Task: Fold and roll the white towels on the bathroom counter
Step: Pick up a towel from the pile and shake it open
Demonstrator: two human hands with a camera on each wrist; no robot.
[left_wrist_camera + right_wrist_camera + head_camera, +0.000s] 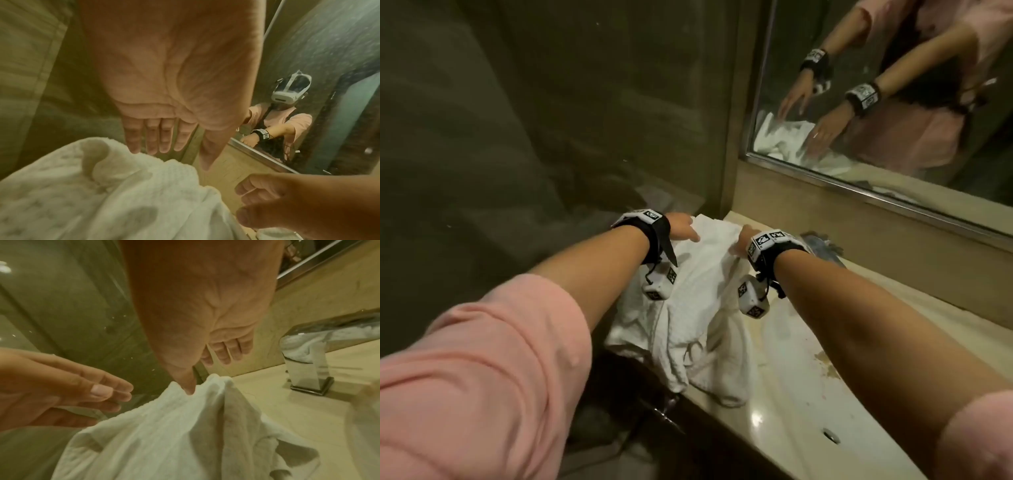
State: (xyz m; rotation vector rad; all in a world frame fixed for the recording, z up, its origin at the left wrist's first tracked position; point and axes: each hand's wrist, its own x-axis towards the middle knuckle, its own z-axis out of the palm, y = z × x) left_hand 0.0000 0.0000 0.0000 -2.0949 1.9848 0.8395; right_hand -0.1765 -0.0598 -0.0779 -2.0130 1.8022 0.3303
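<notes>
White towel (pixel 698 291): lying crumpled on bathroom counter (pixel 791 394).
Far edge is being touched by left hand (pixel 683 228) and right hand (pixel 744 240), fingers straight, nothing gripped.

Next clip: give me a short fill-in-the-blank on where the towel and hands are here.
1. The white towel lies crumpled on the bathroom ____.
2. Its near end hangs over the counter's front ____.
3. The chrome faucet stands to the towel's ____.
4. The left hand has its fingers ____, gripping nothing.

Missing words: counter; edge; right; straight

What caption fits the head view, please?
Both hands, left hand and right hand, reach onto a crumpled white towel on the bathroom counter.
</notes>
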